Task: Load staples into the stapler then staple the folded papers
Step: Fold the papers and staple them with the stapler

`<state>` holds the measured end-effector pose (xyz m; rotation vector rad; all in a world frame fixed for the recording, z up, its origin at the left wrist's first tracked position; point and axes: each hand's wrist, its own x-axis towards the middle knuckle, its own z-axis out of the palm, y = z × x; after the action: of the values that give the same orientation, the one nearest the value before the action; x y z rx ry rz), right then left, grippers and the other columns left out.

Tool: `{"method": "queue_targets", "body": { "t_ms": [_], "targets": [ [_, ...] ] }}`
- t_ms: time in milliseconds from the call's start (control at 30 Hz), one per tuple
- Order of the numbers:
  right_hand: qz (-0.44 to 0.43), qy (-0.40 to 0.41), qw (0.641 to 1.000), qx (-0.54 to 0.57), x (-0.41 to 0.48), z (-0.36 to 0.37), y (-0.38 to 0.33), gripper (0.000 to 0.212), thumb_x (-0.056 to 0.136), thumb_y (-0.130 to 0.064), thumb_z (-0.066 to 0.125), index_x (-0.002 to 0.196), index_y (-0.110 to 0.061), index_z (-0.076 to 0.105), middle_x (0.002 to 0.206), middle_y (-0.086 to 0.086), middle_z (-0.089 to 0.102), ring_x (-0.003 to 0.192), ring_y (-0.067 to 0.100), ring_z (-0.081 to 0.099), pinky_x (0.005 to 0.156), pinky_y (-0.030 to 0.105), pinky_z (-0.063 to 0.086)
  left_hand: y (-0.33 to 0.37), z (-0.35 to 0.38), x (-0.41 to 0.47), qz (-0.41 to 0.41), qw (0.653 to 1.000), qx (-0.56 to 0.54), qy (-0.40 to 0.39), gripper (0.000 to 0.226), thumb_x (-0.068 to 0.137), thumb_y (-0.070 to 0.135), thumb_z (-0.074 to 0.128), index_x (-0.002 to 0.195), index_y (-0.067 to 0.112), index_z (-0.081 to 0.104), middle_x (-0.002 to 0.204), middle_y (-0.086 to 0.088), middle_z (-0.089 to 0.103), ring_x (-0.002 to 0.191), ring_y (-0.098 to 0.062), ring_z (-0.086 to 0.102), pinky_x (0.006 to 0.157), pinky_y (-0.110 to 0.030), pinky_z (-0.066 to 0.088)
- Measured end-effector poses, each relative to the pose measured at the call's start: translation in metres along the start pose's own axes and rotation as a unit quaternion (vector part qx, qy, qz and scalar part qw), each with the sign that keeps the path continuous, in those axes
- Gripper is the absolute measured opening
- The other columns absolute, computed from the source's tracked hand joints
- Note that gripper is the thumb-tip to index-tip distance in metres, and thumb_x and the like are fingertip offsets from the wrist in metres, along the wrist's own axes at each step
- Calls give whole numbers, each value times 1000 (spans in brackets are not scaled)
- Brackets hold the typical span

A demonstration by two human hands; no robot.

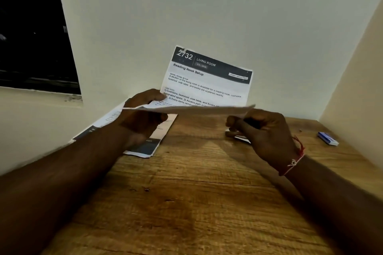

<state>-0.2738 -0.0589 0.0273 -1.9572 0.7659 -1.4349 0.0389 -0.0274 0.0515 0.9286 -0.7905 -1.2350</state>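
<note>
Sheets (107, 119) lie spare at the left of the wooden desk (186, 203), under the left hand (141, 124), which pinches the left edge of the raised folded paper (207, 83), thumb on top; light and floppy, it needs holding at both ends, and the right hand (263, 128) curls on its right corner; a blue box (328, 138) sits far right, pale walls (207, 6) close around

The right hand (267, 130) is covering most of the stapler (233, 134) (only 1 end showing); the sheet (209, 87)'s lower print is blurring out.
</note>
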Motion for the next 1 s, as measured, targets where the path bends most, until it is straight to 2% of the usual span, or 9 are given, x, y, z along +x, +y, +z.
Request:
{"method": "queue_targets", "body": {
  "t_ms": [167,300,400,500,600,700,767,867,1000],
  "targets": [
    [-59,-2,995,-84,-2,-2,-7,18,91,-26,84,98,-11,89,97,5,86,94,21,82,82,43,69,-4,-10,7,20,996,-85,-28,45,108,3,47,78,13,79,74,-8,71,59,-20,69,53,-21,56],
    [-56,3,993,-106,-2,-1,-9,13,92,-22,87,95,-10,89,91,6,85,88,22,82,79,47,68,-5,-6,2,22,996,-85,-24,39,108,2,38,84,11,68,68,-7,69,58,-22,68,53,-23,57],
    [-18,26,997,-77,-2,3,-15,16,93,-22,87,86,-8,88,80,6,84,79,22,82,73,32,67,-5,1,2,48,996,-74,-2,53,112,16,39,73,11,74,76,-9,71,71,-25,70,60,-27,61],
    [12,68,998,-13,-1,5,-20,21,93,-18,87,86,2,85,81,8,85,82,22,85,72,26,66,-7,4,2,36,993,-115,-22,80,108,74,49,128,1,74,122,-21,80,108,-35,82,93,-45,69],
    [23,95,995,22,-2,9,-24,26,93,-14,87,85,10,81,81,12,84,83,23,85,65,21,63,-11,15,-6,17,990,-89,-105,115,90,94,50,154,-1,55,146,-28,73,136,-45,73,122,-57,52],
    [-10,96,995,-27,-6,16,-30,23,93,-19,89,82,1,85,76,10,83,76,26,83,60,20,60,-20,35,-17,43,987,-45,-147,118,76,82,76,159,3,51,148,-27,72,138,-44,72,122,-57,54],
    [-36,73,993,-83,-9,20,-31,30,92,-28,90,79,-2,85,72,16,80,70,37,77,59,40,61,-24,43,-20,70,984,-62,-152,107,74,68,87,158,8,56,150,-23,72,141,-40,71,123,-58,53],
    [-29,19,992,-119,-11,26,-23,39,88,-37,93,77,-1,82,73,19,78,70,40,75,63,51,59,-20,47,-22,108,978,-123,-132,82,91,43,85,160,9,58,153,-17,71,144,-34,69,127,-60,49],
    [3,-88,994,-68,-17,33,-25,19,79,-23,100,87,-9,89,87,6,86,89,36,83,81,51,66,-12,44,-22,136,981,-132,-51,55,101,17,82,152,5,66,141,-11,80,132,-27,77,111,-50,63]
  ]
}}
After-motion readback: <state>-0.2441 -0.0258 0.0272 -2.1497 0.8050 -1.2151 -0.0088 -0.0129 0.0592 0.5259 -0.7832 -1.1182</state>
